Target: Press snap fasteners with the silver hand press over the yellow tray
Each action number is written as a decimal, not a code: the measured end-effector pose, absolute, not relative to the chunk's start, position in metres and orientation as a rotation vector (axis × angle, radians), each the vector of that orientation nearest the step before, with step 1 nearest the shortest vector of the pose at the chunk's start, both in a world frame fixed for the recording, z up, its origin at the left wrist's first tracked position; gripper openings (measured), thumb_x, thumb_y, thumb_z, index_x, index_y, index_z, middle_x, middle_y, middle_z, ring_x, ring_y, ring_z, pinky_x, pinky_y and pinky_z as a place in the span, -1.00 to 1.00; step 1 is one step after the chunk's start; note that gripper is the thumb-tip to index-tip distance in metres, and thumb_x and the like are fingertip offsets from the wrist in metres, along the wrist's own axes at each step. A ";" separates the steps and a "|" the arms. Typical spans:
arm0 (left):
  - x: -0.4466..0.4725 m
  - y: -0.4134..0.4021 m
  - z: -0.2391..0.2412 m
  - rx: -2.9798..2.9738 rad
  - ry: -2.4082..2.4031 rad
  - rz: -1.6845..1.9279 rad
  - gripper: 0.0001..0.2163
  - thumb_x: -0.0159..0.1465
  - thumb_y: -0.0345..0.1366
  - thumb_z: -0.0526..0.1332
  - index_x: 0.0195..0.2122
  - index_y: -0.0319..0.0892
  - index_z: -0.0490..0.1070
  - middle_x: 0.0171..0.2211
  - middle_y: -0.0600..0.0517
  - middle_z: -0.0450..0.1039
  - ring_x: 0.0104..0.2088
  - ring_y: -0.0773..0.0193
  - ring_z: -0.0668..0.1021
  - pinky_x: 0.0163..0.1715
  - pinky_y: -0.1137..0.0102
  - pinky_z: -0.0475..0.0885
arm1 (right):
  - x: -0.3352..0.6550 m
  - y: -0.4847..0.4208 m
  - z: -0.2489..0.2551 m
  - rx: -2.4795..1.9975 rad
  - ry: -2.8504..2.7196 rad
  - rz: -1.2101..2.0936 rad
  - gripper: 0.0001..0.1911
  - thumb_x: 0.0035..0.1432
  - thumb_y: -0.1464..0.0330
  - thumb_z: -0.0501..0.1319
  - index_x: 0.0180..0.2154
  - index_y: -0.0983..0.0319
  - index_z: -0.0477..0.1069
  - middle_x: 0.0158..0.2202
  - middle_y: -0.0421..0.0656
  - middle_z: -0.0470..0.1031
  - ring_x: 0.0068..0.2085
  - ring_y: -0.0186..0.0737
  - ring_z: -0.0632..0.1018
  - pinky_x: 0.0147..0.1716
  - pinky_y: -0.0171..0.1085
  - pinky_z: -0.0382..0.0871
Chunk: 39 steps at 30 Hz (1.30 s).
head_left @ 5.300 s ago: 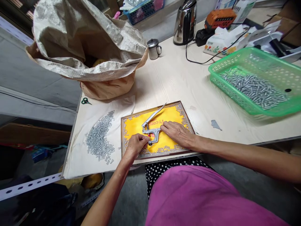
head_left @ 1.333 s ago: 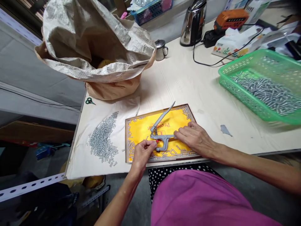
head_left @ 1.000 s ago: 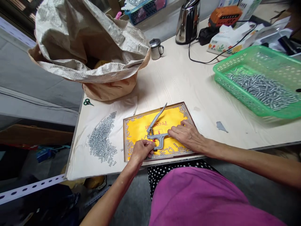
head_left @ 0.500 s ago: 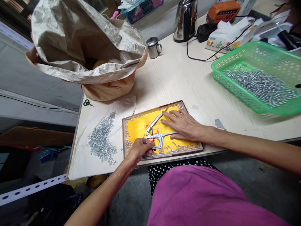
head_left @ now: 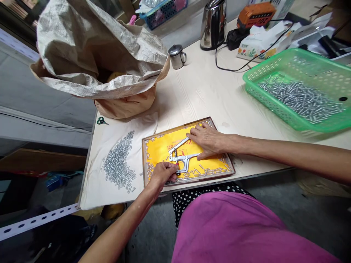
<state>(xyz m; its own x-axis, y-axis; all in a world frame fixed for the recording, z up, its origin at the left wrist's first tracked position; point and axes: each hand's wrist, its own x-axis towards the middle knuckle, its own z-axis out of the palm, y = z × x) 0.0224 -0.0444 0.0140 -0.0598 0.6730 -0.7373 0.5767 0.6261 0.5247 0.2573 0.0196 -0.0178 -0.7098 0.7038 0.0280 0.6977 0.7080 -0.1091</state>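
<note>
Silver snap pliers (head_left: pixel 185 157) lie over a shallow tray (head_left: pixel 233 171) lined with yellow printed sheet. Small metal spring-like pieces (head_left: pixel 204 171) are scattered along its edges. My right hand (head_left: pixel 210 140) is on the pliers' spread handles, fingers over the upper one and thumb at the lower one. At the jaw end, my left hand (head_left: pixel 166 171) has thumb and fingers pinched together. Whatever is between those fingertips is too small and hidden to make out. A heap of similar metal pieces (head_left: pixel 119 164) lies left of the tray on a white cloth (head_left: pixel 91 182).
A green basket (head_left: pixel 276 109) of metal pieces stands at right. A large woven sack (head_left: pixel 126 104) stands at back left, with scissors (head_left: pixel 102 121) near it. Behind are a lidded metal mug (head_left: pixel 177 58), a kettle (head_left: pixel 212 27) and a black cord (head_left: pixel 233 70).
My right hand has shifted slightly left, its fingers now bent over the upper handle rather than spread out. My left hand stays pinched at the jaw.
</note>
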 end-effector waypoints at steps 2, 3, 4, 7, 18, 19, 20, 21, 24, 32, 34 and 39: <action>0.025 -0.050 0.015 1.361 1.802 0.119 -0.83 0.23 -0.27 0.26 -0.46 -0.22 0.40 -0.51 0.01 0.45 -0.49 0.28 0.52 -0.37 0.33 0.48 | 0.257 0.016 -0.015 -1.180 -2.845 0.188 -0.41 0.00 0.01 0.35 -0.11 0.36 0.42 -0.13 0.05 0.42 -0.14 0.02 0.37 -0.16 -0.07 0.21; 0.028 -0.051 0.015 1.592 1.822 0.158 -0.86 0.22 -0.26 0.27 -0.39 -0.23 0.42 -0.38 -0.05 0.49 -0.36 0.20 0.55 -0.27 0.27 0.50 | 0.257 0.014 -0.014 -1.180 -2.839 0.212 -0.47 0.02 0.06 0.35 -0.14 0.35 0.42 -0.13 0.05 0.42 -0.15 0.00 0.37 -0.16 -0.09 0.21; 0.031 -0.052 0.016 1.834 1.814 0.212 -0.85 0.21 -0.25 0.30 -0.29 -0.23 0.44 -0.23 -0.11 0.50 -0.21 0.12 0.55 -0.16 0.20 0.49 | 0.257 0.012 -0.012 -1.177 -2.822 0.229 -0.53 0.05 0.10 0.35 -0.16 0.35 0.42 -0.13 0.04 0.41 -0.15 -0.02 0.36 -0.17 -0.11 0.22; 0.045 -0.045 0.013 2.361 1.620 0.289 -0.57 0.21 -0.25 0.32 0.08 -0.23 0.31 0.12 -0.23 0.33 0.12 -0.04 0.39 0.08 0.04 0.37 | 0.254 0.004 -0.007 -1.131 -2.735 0.233 -0.61 0.11 0.18 0.32 -0.15 0.33 0.37 -0.11 0.03 0.39 -0.17 -0.08 0.35 -0.19 -0.16 0.22; 0.063 -0.020 0.008 2.536 1.472 -0.026 -0.78 0.33 -0.30 0.17 -0.02 -0.18 0.36 -0.10 -0.13 0.48 -0.06 0.06 0.46 -0.04 0.20 0.42 | 0.242 -0.009 -0.020 -1.082 -2.813 -0.077 -0.80 0.30 0.55 0.00 -0.20 0.29 0.38 -0.34 -0.08 0.46 -0.28 -0.15 0.40 -0.26 -0.18 0.16; 0.064 -0.020 0.008 2.519 1.471 -0.041 -0.82 0.34 -0.29 0.16 -0.06 -0.17 0.38 -0.13 -0.13 0.49 -0.07 0.07 0.47 -0.06 0.21 0.42 | 0.242 -0.008 -0.022 -1.070 -2.823 -0.056 -0.80 0.31 0.55 0.00 -0.22 0.28 0.38 -0.35 -0.09 0.46 -0.30 -0.17 0.40 -0.27 -0.19 0.16; 0.065 -0.019 0.007 2.502 1.472 -0.044 -0.84 0.34 -0.29 0.16 -0.08 -0.17 0.39 -0.14 -0.13 0.49 -0.08 0.07 0.47 -0.06 0.21 0.42 | 0.243 -0.007 -0.025 -1.069 -2.823 -0.035 -0.80 0.32 0.54 0.00 -0.22 0.27 0.38 -0.35 -0.10 0.46 -0.30 -0.18 0.41 -0.27 -0.19 0.17; 0.065 -0.019 0.006 2.489 1.475 -0.034 -0.83 0.35 -0.27 0.16 -0.07 -0.17 0.39 -0.13 -0.14 0.49 -0.07 0.07 0.47 -0.05 0.21 0.41 | 0.243 -0.006 -0.027 -1.083 -2.812 -0.018 -0.81 0.33 0.52 0.00 -0.21 0.27 0.38 -0.34 -0.11 0.46 -0.31 -0.18 0.41 -0.27 -0.19 0.18; 0.060 -0.012 0.003 2.477 1.466 0.013 -0.68 0.32 -0.20 0.20 0.06 -0.20 0.34 -0.06 -0.17 0.47 -0.03 0.04 0.46 -0.02 0.17 0.39 | 0.245 -0.007 -0.031 -1.166 -2.714 -0.033 -0.79 0.37 0.34 0.06 -0.09 0.32 0.37 -0.24 -0.03 0.48 -0.21 -0.10 0.43 -0.19 -0.14 0.21; 0.040 0.022 0.006 2.242 1.539 0.148 -0.75 0.33 -0.35 0.13 -0.02 -0.17 0.50 -0.26 -0.06 0.48 -0.22 0.17 0.51 -0.12 0.31 0.40 | 0.242 -0.030 -0.033 -0.939 -2.718 -0.013 -0.80 0.35 0.50 0.00 -0.26 0.24 0.37 -0.34 -0.14 0.47 -0.22 -0.14 0.38 -0.16 -0.13 0.13; 0.041 0.023 0.008 2.188 1.600 0.232 -0.75 0.32 -0.38 0.13 -0.05 -0.17 0.53 -0.28 -0.05 0.50 -0.23 0.17 0.52 -0.13 0.33 0.40 | 0.240 -0.034 -0.029 -0.930 -2.647 -0.003 -0.81 0.34 0.51 0.01 -0.26 0.23 0.36 -0.38 -0.16 0.46 -0.29 -0.16 0.36 -0.20 -0.14 0.11; 0.010 0.040 0.020 2.118 1.689 0.476 -0.73 0.33 -0.26 0.17 -0.03 -0.18 0.56 -0.19 -0.08 0.56 -0.20 0.18 0.55 -0.12 0.37 0.39 | 0.247 -0.037 -0.020 -0.903 -2.498 -0.017 -0.77 0.34 0.53 -0.02 -0.30 0.21 0.33 -0.44 -0.19 0.41 -0.37 -0.19 0.32 -0.22 -0.16 0.08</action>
